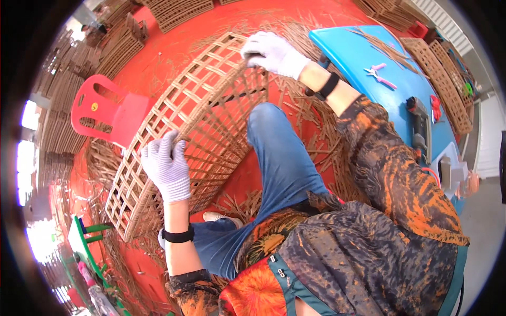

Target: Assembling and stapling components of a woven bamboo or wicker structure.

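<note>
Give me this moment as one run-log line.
left hand: on wicker basket; right hand: at its far corner; pliers: on blue table

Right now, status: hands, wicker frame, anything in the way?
Left hand at edge of wicker frame, right hand at its upper corner. Grip closure unclear. Frame slanted. Red chair close beside it, possibly in the way.

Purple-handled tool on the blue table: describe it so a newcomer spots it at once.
Find the blue table on the right. Below its loose brown strips lies a small hand tool. Two spread purple handles set it apart from the bulky dark tool nearby.
</note>
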Available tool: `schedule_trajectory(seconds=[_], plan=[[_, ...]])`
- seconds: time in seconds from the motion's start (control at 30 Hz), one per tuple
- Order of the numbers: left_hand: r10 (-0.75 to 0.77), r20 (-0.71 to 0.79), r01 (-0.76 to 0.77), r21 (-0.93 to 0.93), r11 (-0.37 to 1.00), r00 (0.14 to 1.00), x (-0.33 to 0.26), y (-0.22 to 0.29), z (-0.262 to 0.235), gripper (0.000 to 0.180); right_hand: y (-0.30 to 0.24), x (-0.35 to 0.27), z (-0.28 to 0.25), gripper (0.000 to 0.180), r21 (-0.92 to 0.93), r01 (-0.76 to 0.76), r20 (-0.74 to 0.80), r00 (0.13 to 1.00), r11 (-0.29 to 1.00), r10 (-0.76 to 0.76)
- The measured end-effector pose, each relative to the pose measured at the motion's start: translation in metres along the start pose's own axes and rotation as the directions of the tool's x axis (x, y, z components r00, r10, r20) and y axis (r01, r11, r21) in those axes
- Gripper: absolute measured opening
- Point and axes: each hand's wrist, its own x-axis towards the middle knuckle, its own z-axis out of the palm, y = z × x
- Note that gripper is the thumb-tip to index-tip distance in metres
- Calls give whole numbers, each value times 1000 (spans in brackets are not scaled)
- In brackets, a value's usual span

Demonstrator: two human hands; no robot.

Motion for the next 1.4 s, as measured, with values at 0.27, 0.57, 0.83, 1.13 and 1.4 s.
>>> schedule_trajectory(seconds=[0.27, 0.57, 0.83, 1.13, 1.4], plan=[[-65, 82, 79, -177, 981, 995, 3, -14, -13, 17, -22, 21, -10, 20, 88, -111, 141, 985, 990, 98], [-371, 511, 572, -320, 755, 775, 48, -129, 3, 39, -64, 127, 75, 32, 54, -60, 332, 942, 997, 38], [-240, 438, 212, 111, 971, 866, 65, -107, 0, 27, -71, 136, 89, 29, -56, -116, 461, 878, 992, 129], [-170, 547, 143, 91, 985, 820, 70, -127, -9, 25, -71, 144, 80, 25, 86, -177, 466, 877, 980, 117], [-224, 561, 312, -65, 948, 797, 6, -182, -82, 35, -138, 166, 59, 34, 40, -45, 520, 854, 998, 17]])
